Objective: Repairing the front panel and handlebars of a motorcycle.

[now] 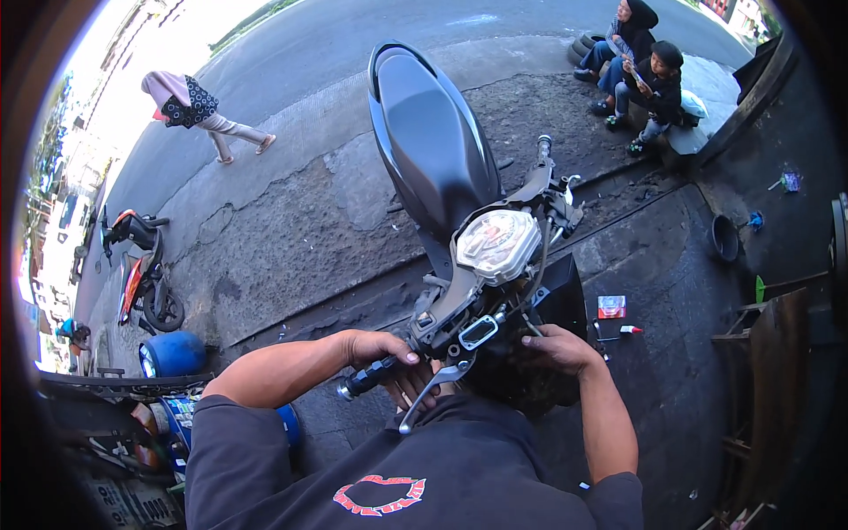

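A motorcycle stands before me, its handlebar uncovered and its dark seat [428, 124] pointing away. My left hand [389, 353] is closed around the black handlebar grip [369, 378], thumb on top and fingers below. Beside those fingers is a silver brake lever [431, 396]. Near the middle of the bar sits a rectangular fluid reservoir [479, 332], its top uncovered and dark inside. Beyond it is the round instrument cluster [497, 246]. My right hand [562, 348] is curled low at the black front bodywork, thumb by a thin black cable [531, 311]; its other fingers are mostly hidden.
A red-and-white box [611, 306] and a small white bottle with a red cap [629, 329] lie on the right floor. A black bucket [724, 238] is farther right. Two people sit at upper right; another walks at upper left. A red motorcycle [137, 274] and blue drum [177, 353] stand left.
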`<state>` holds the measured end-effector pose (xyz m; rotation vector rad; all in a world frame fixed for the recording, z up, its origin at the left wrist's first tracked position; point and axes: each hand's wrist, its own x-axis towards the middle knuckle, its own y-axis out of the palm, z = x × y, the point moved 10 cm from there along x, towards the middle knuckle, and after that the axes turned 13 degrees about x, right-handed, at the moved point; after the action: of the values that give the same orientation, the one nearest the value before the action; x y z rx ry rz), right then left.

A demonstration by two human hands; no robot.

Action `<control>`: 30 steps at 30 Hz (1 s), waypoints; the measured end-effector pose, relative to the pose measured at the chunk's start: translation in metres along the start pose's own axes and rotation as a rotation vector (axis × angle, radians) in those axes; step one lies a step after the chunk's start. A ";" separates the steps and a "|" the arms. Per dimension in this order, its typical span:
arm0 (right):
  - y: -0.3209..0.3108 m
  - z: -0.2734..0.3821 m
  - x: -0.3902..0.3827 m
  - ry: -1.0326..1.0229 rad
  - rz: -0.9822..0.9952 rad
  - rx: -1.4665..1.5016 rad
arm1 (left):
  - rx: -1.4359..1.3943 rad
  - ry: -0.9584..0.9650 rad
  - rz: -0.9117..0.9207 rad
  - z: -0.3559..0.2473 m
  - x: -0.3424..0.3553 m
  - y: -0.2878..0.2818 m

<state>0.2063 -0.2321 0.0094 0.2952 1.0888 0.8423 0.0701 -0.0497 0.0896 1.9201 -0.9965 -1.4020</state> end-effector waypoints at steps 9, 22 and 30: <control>-0.027 -0.050 -0.064 -0.152 -0.067 0.181 | 0.072 0.062 -0.081 0.005 0.004 -0.022; -0.033 -0.167 -0.134 -0.453 -0.434 0.578 | 0.081 0.080 -0.018 -0.006 0.003 -0.010; 0.033 -0.230 -0.112 -0.707 -0.761 0.753 | 0.051 -0.068 0.190 -0.002 0.007 0.003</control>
<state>-0.0307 -0.3331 -0.0035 0.6842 0.6989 -0.3788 0.0723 -0.0575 0.0887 1.7716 -1.2235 -1.3519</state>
